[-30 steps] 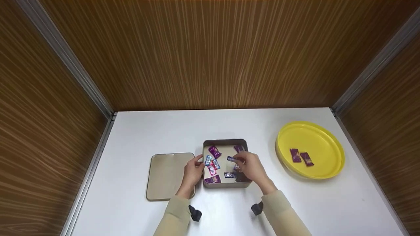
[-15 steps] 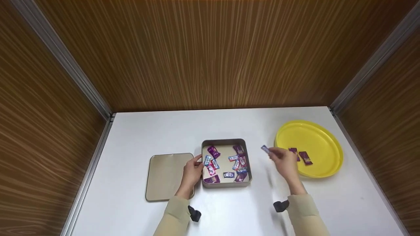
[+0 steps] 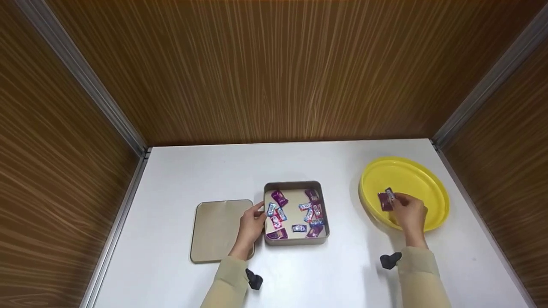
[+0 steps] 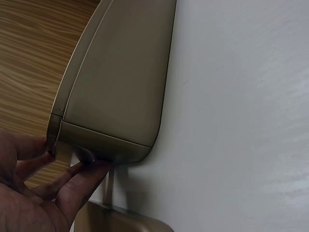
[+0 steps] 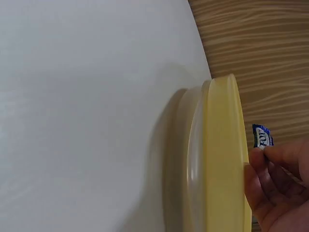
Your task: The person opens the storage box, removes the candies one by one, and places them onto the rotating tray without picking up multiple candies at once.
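Observation:
My right hand (image 3: 409,212) pinches a small blue wrapped candy (image 5: 262,136) between thumb and finger, above the round yellow tray (image 3: 433,188). A purple wrapped candy (image 3: 384,202) lies in the tray just under that hand, which covers part of the tray. My left hand (image 3: 250,223) holds the left side of a square beige tin (image 3: 295,242), with fingers at its rim and side wall in the left wrist view. Inside the tin lie several candies in purple, blue, red and pink wrappers, such as a blue one (image 3: 299,228) near the front.
A flat beige lid (image 3: 218,229) lies left of the tin, partly under the left forearm. White tabletop (image 3: 342,265) spreads around these things. Wood-grain panels (image 3: 274,72) with metal corner rails stand at the back and both sides.
My right hand has lifted a blue candy out of the tin and carried it right, over the yellow tray. My left hand stays at the tin's left side.

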Available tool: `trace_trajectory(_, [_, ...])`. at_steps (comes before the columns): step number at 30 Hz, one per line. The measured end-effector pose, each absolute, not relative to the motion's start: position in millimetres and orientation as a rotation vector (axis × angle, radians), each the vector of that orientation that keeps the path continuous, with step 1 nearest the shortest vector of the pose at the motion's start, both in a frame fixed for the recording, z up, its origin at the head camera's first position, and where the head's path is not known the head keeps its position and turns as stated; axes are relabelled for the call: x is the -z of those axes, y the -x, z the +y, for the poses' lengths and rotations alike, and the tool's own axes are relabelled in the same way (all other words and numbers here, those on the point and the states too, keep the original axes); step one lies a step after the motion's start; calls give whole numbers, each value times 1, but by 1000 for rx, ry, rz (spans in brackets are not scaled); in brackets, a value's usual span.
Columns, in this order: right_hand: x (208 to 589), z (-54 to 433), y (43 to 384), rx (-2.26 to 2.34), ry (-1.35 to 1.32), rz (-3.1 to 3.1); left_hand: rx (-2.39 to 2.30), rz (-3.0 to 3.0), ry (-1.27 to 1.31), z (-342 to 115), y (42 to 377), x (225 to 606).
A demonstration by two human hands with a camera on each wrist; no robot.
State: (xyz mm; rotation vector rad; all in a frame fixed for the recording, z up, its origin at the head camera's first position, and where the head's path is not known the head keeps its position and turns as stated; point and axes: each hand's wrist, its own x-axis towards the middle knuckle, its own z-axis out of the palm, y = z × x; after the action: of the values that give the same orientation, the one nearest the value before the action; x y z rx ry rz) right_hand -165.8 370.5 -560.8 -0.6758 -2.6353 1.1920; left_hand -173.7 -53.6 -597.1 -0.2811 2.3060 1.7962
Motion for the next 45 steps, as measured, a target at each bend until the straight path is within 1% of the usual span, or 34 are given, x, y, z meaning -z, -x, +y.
trace_trajectory(5, [566, 390, 170, -1156, 841, -2583, -1797, 2316, 267, -53, 174, 597])
trace_trajectory(10, [570, 402, 173, -1171, 947, -2526, -1793, 2317, 258, -54, 174, 597])
trace_trajectory(14, [571, 406, 173, -1198, 985, -2521, -1793, 2321, 257, -53, 173, 596])
trace_trajectory(20, [568, 405, 172, -1236, 965, -2554, -1817, 2264, 283, -53, 171, 596])
trace_trajectory(26, [565, 393, 173, -1153, 807, -2640, -1810, 2254, 298, -53, 172, 597])
trace_trajectory(32, [559, 372, 174, -1110, 467, -2746, -1821, 2279, 282, -54, 172, 600])
trace_trajectory(36, [552, 353, 174, -1127, 233, -2821, -1819, 2289, 279, -55, 172, 600])
trace_trajectory(40, [547, 330, 175, -1081, 59, -2874, -1820, 2277, 282, -55, 172, 599])
trace_trajectory(45, [545, 292, 177, -1041, -165, -2858, -1812, 2298, 250, -55, 172, 598])
